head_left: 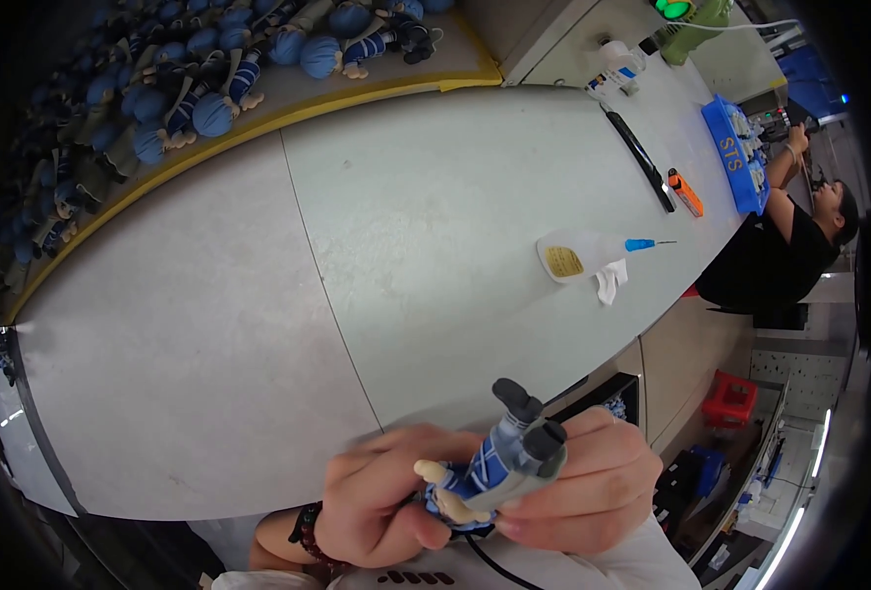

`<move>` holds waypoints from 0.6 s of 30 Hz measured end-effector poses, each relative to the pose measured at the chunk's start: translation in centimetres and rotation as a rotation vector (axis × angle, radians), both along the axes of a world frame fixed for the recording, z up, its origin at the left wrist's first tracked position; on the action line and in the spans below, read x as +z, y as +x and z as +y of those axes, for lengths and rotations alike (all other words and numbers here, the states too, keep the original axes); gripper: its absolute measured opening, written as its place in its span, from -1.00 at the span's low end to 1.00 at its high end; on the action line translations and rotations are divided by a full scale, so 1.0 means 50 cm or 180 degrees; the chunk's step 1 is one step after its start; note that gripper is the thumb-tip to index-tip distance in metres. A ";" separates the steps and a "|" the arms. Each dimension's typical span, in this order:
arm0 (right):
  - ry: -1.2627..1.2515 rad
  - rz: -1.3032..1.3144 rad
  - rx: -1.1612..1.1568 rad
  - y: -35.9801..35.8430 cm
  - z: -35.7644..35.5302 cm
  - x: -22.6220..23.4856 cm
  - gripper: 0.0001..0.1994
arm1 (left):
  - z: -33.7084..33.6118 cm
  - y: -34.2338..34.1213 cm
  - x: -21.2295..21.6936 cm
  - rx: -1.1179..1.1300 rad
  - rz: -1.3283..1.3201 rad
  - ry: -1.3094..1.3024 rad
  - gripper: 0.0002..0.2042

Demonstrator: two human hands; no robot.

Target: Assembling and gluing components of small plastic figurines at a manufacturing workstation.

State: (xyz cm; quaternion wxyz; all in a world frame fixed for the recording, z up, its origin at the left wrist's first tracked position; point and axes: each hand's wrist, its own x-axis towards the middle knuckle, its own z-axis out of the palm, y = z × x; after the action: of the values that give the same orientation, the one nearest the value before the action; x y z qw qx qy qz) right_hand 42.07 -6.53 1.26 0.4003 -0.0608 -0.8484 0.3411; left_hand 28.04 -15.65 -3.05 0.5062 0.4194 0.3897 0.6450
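Note:
Close to my body, beyond the table's near edge, I hold a small toy figurine in both hands. It is tilted feet up, with dark shoes, blue-and-white clothes, a grey coat-like part and a pale arm showing. My left hand is closed on its lower left side, thumb and fingers pinching near the arm. Around the grey part on the other side wrap the fingers of my right hand. The figurine's head end is mostly hidden between my hands.
Many blue-haired figurines lie on a yellow-edged shelf at far left. On the table are a needle-tipped bottle, white tissue, black pen-like tool and orange cutter. A co-worker sits beside a blue tray.

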 end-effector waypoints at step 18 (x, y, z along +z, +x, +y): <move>-0.0076 0.0010 0.0051 0.002 -0.002 -0.007 -0.85 | 0.004 -0.001 0.006 0.0086 0.0388 -0.0062 -0.45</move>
State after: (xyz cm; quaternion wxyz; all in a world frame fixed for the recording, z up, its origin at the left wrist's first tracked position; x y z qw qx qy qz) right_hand 42.16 -6.62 0.91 0.3980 -0.0583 -0.8441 0.3545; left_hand 28.02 -15.47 -2.74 0.4768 0.4477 0.4317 0.6212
